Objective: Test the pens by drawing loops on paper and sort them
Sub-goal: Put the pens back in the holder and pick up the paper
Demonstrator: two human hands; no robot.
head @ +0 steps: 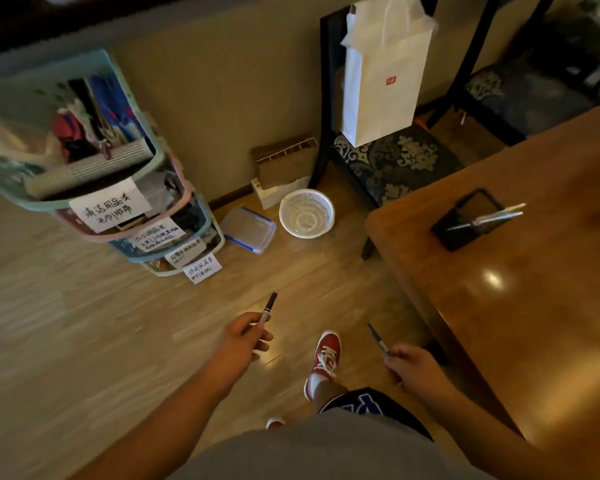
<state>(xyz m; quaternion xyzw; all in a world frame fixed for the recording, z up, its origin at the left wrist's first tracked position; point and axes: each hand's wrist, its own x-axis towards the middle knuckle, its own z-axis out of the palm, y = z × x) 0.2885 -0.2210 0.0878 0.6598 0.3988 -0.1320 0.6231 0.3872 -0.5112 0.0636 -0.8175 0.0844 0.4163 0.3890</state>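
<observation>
I stand over a wooden floor with a pen in each hand. My left hand [245,341] grips a dark pen with a black cap [268,308] that points up and away from me. My right hand [411,367] pinches a second, thinner dark pen [377,338] near its lower end, beside the table edge. A black pen holder [465,225] stands on the wooden table [534,306] at the right, with a few light pens [499,213] leaning out of it. No paper is in view.
A stack of labelled plastic baskets [111,188] full of household items stands at the left by the wall. A white mesh basket [306,213] and a clear lidded box [248,229] lie on the floor. A dark chair [388,157] bears a white paper bag [383,74].
</observation>
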